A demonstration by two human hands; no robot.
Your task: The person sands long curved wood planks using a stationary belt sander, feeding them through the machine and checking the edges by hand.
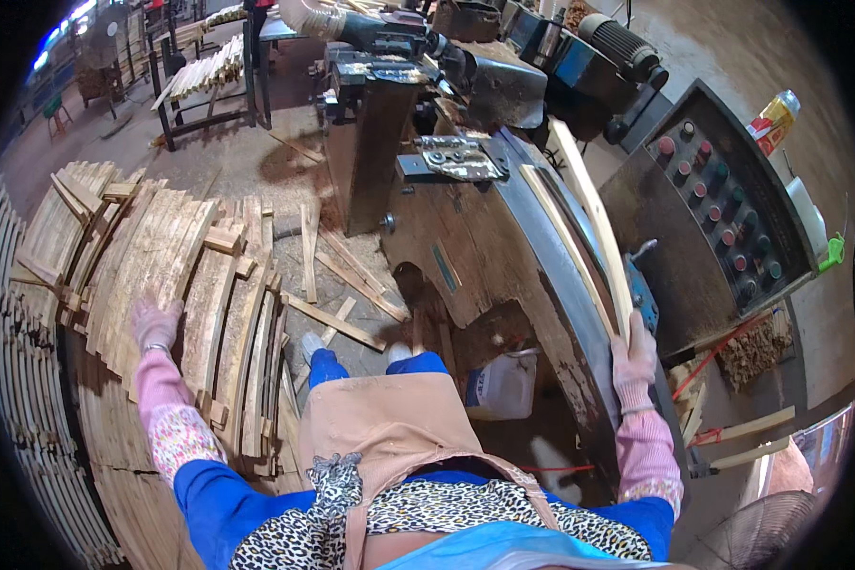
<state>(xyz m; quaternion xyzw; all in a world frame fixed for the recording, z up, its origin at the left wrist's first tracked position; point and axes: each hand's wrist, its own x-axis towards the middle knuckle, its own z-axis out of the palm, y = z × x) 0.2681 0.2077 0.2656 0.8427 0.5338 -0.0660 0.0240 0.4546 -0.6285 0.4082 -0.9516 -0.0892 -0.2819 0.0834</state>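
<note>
this is a woodworking workshop, a rough one. a heavy, worn woodworking machine (503,237) with a dusty motor (617,43) stands in the middle, and beside it a slanted control panel (722,204) carries rows of red and dark push buttons. stacks of thin wooden slats (161,275) fan out on the left, offcuts (337,275) and sawdust litter the concrete floor (256,161), and a metal rack (204,81) farther back holds more slats.

Your slat (594,223) is a long, pale, thin wooden strip, lying lengthwise along the machine's curved bed, its near end at your right. Your stack (176,275) of rough, weathered slats lies flat at your left.
</note>
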